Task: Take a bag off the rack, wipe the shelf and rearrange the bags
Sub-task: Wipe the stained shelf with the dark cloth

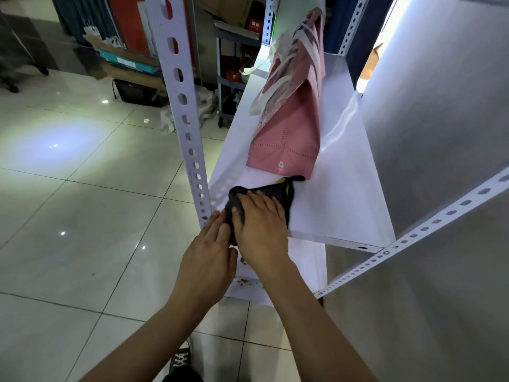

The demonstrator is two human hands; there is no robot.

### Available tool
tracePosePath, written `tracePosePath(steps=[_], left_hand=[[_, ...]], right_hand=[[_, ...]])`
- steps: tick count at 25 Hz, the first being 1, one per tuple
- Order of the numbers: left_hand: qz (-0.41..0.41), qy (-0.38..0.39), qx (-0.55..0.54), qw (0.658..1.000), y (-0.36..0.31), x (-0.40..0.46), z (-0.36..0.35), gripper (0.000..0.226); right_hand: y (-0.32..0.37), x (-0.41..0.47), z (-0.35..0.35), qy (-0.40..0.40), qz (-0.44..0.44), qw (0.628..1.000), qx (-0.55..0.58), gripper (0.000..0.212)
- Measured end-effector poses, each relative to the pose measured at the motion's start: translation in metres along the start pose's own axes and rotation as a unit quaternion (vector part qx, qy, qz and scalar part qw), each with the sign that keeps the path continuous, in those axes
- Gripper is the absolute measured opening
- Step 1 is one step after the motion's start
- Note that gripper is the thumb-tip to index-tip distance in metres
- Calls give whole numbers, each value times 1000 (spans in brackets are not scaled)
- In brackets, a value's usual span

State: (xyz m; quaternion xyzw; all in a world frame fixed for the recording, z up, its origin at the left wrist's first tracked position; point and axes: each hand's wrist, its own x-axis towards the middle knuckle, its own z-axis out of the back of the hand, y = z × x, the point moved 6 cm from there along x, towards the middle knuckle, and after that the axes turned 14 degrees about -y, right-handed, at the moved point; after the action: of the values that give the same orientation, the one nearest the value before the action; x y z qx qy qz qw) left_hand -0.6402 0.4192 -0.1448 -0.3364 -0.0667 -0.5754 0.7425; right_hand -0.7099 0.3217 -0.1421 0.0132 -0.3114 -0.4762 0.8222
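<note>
Currently on the wiping step, by my reading. My right hand (260,224) lies flat on a dark cloth (271,195) at the near front corner of the white shelf (338,199), fingers straight and pressing down, so that grip is spread, not clamped on anything. My left hand (210,250) sits just beside it at the shelf edge, fingers extended, tips touching the cloth's near fold; I see no pinch there, so I call that grip apart as well.

Pink bag (289,125) stands further back on the same shelf, its base just beyond the cloth's far corner, near but I cannot tell whether touching. It leans slightly toward the rear. Perforated upright post (181,106) is just left of both hands. Small brownish crumbs (243,282) show on the lower ledge under my wrists.

Judgement: the bare near part of the shelf is being wiped; rearranging is not yet begun. Next move calls for sweeping the cloth toward the back and right, keeping pressure flat, and stopping short of the bag or shifting it aside first.
</note>
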Motion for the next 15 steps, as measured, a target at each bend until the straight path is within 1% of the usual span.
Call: tracePosePath(steps=[2, 5, 8, 11, 12, 15], left_hand=[[7, 5, -5, 1000, -1, 0, -1, 36], [23, 13, 9, 1000, -1, -1, -1, 30], [31, 24, 21, 999, 1, -1, -1, 34], [39, 23, 24, 999, 2, -1, -2, 34], [43, 22, 24, 999, 1, -2, -3, 34], [44, 23, 28, 998, 0, -3, -5, 36]], right_hand=[[1, 2, -3, 5, -14, 1000, 10, 52], [-15, -13, 11, -24, -49, 998, -8, 50], [-61, -28, 36, -45, -103, 993, -36, 50], [-115, -16, 50, -34, -144, 985, -89, 59], [-131, -5, 52, -31, -164, 981, -101, 59], [-169, 32, 51, -12, -234, 967, -97, 45]])
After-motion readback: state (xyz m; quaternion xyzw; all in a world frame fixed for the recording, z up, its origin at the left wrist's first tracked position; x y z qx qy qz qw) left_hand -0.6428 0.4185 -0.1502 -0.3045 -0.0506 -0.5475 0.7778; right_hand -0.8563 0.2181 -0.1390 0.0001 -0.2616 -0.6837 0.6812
